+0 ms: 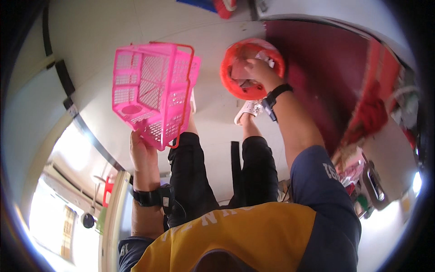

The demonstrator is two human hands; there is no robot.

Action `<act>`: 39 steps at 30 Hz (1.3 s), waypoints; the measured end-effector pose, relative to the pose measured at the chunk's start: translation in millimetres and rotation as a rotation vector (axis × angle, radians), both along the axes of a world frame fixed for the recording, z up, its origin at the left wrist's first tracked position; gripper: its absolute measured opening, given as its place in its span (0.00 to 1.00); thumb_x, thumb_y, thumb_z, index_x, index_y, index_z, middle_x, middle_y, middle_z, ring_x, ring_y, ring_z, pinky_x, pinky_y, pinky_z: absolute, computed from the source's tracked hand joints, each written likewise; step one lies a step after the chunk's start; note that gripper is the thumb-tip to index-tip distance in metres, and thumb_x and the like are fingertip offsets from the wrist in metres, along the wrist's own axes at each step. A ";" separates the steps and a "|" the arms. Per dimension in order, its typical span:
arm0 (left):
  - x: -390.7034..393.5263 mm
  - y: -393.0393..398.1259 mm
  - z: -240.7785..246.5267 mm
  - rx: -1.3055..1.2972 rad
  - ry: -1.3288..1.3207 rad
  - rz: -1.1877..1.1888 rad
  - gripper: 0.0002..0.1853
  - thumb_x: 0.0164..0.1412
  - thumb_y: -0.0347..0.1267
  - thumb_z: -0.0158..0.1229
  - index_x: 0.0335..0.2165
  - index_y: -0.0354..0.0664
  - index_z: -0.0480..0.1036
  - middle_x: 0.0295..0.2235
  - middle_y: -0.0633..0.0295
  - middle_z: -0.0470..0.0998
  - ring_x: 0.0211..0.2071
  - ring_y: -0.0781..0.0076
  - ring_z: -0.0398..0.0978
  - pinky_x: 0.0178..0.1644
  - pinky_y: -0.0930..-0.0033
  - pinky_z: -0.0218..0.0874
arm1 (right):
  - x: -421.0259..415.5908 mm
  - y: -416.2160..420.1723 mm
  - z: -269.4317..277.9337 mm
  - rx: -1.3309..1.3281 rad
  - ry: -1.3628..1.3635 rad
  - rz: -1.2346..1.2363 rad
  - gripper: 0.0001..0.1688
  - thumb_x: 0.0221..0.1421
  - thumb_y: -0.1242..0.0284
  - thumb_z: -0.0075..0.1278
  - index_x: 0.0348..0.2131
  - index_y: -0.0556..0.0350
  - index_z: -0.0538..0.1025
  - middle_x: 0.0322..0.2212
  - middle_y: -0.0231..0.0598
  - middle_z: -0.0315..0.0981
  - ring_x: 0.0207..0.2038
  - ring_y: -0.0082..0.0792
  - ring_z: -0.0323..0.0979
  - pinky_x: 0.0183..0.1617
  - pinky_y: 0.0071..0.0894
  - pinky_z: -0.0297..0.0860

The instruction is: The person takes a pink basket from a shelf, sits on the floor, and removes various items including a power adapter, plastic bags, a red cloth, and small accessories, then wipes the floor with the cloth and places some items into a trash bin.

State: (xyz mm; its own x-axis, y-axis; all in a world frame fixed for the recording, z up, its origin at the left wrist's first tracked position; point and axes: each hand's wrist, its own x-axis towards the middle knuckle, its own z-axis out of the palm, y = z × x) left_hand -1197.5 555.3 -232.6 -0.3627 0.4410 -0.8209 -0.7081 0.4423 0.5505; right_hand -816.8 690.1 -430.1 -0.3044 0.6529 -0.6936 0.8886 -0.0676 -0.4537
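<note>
My left hand (144, 153) grips the lower corner of a pink plastic basket (158, 114). The basket is held up off the floor, tipped so that I look into its lattice walls, and no contents show inside. Its thin red handle (188, 91) lies along the right-hand side. My right hand (263, 72) reaches into a round orange-red bin (225, 76) on the floor. Brownish-pink scraps (240, 70) and a crumpled pale wrapper (264, 57) are at my fingers there. Whether the fingers hold a scrap or only touch it, I cannot tell.
Beside the bin on the right rises a dark red panel (309, 74), with a red cloth (372, 114) farther along. My white clogs (249, 108) stand just behind the bin. A blue and red object (222, 6) lies at the top edge. At lower left is a doorway frame (114, 207).
</note>
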 end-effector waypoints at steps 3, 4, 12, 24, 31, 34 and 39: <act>-14.4 -8.0 -9.1 0.042 0.101 -0.197 0.12 0.56 0.29 0.46 0.38 0.34 0.68 0.35 0.60 0.72 0.35 0.71 0.70 0.39 0.71 0.63 | -8.7 -24.5 58.9 0.268 0.153 -0.253 0.12 0.47 0.72 0.47 0.35 0.55 0.72 0.34 0.48 0.69 0.38 0.46 0.67 0.39 0.42 0.64; -6.9 0.9 -2.0 0.029 0.100 -0.184 0.12 0.56 0.29 0.46 0.37 0.34 0.68 0.35 0.60 0.72 0.35 0.72 0.69 0.39 0.72 0.63 | -16.7 -37.8 81.5 0.319 0.219 -0.362 0.10 0.47 0.73 0.46 0.33 0.55 0.71 0.30 0.47 0.69 0.36 0.47 0.67 0.38 0.42 0.64; 15.5 42.0 34.5 0.046 0.202 -0.291 0.11 0.55 0.28 0.45 0.37 0.34 0.67 0.35 0.60 0.71 0.33 0.72 0.70 0.34 0.71 0.65 | 75.6 -166.7 289.3 0.803 -0.092 -0.838 0.18 0.43 0.75 0.50 0.38 0.56 0.69 0.38 0.44 0.67 0.44 0.47 0.63 0.49 0.43 0.58; 3.1 44.0 37.6 0.046 0.203 -0.569 0.10 0.49 0.27 0.47 0.34 0.37 0.68 0.27 0.65 0.70 0.26 0.77 0.68 0.28 0.77 0.62 | 204.8 -220.4 252.0 0.464 -0.214 -1.242 0.20 0.50 0.71 0.44 0.42 0.65 0.66 0.33 0.46 0.70 0.33 0.45 0.70 0.35 0.40 0.67; 23.2 14.5 64.3 0.045 0.252 -0.571 0.08 0.48 0.26 0.47 0.31 0.38 0.68 0.26 0.66 0.70 0.26 0.76 0.68 0.28 0.75 0.62 | 148.2 -230.5 343.8 0.325 1.504 -1.836 0.20 0.58 0.68 0.35 0.44 0.66 0.64 0.41 0.44 0.67 0.42 0.36 0.68 0.45 0.33 0.66; 35.4 5.9 77.7 0.060 0.233 -0.577 0.08 0.47 0.27 0.48 0.30 0.39 0.68 0.25 0.66 0.70 0.25 0.76 0.68 0.27 0.75 0.63 | 136.8 -242.2 369.5 0.245 1.755 -1.692 0.24 0.59 0.66 0.32 0.49 0.65 0.60 0.47 0.44 0.62 0.50 0.37 0.61 0.54 0.35 0.58; 44.4 -9.7 99.8 0.115 0.202 -0.587 0.07 0.47 0.27 0.47 0.29 0.39 0.68 0.25 0.65 0.70 0.25 0.75 0.69 0.27 0.74 0.64 | 122.0 -246.4 415.4 0.236 1.835 -1.529 0.28 0.59 0.61 0.31 0.53 0.61 0.55 0.51 0.43 0.57 0.54 0.37 0.57 0.56 0.38 0.54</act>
State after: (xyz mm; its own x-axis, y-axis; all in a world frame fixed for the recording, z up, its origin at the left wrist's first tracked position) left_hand -1153.1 545.6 -132.8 -0.1763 0.6951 -0.6970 -0.2422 0.6556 0.7152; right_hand -694.8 443.6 -14.7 0.3025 0.9059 -0.2965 -0.8632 0.1284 -0.4883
